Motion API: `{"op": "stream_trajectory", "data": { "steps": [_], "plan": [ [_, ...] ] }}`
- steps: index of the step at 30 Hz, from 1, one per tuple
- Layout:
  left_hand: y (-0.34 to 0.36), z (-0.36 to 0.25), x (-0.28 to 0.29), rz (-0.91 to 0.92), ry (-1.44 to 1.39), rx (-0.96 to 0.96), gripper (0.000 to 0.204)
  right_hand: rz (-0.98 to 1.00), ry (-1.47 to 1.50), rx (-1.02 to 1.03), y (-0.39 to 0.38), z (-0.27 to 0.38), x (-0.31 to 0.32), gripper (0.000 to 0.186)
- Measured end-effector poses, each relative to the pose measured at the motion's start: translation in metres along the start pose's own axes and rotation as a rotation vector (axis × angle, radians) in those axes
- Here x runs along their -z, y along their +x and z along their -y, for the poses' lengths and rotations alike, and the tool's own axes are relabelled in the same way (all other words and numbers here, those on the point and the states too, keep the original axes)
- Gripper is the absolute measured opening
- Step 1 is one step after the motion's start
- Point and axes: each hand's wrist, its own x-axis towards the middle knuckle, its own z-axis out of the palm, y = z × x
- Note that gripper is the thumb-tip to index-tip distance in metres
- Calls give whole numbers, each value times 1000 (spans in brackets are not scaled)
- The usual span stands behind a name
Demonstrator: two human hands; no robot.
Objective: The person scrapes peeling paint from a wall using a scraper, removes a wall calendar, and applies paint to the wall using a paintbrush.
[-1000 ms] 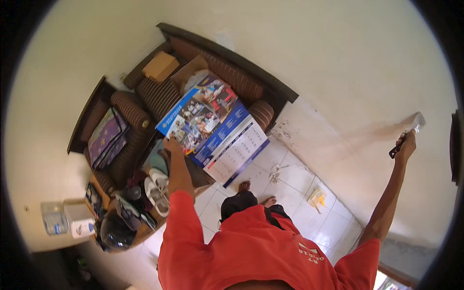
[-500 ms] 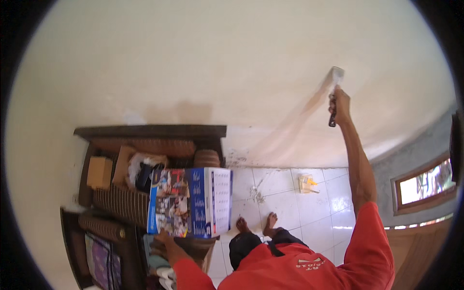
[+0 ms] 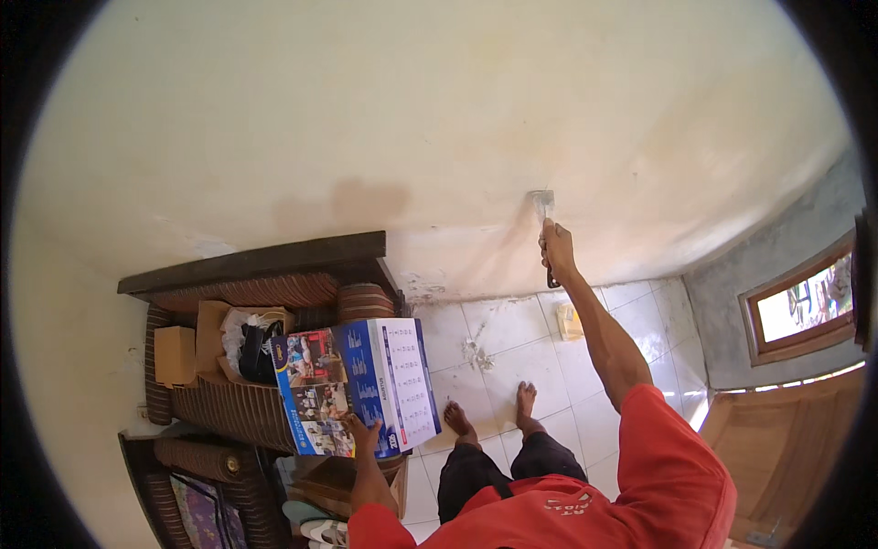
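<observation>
My right hand is closed round the dark handle of a putty knife. Its wide blade touches the cream wall, ahead and right of centre. My left hand is over the lower part of a large printed wall calendar, thumb and fingers apart, grasping nothing that I can see. Whether it rests on the sheet or hovers above it I cannot tell. The calendar has photos, a blue band and a white panel of dates.
A striped sofa with a dark wooden frame stands left along the wall, bearing cardboard boxes. White flakes lie on the tiled floor, with a yellowish container beyond my feet. A wood-framed window is at right.
My right hand has brought the putty knife down and leftward along the wall. My left hand has shifted from the calendar's lower left edge to over its lower middle. The view has shifted slightly.
</observation>
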Motion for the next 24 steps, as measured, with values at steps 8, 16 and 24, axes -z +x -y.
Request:
{"op": "stream_trajectory", "data": {
  "steps": [8, 16, 24],
  "plan": [
    [7, -118, -153, -215, 433, -36, 82, -49, -147, 292, 158, -112, 76, 45],
    [-96, -101, -132, -88, 578, -330, 44, 39, 178, 148, 95, -2, 114, 45],
    [-172, -193, -93, -112, 609, -232, 41, 98, 247, 79, 35, 147, 227, 46]
  ]
}}
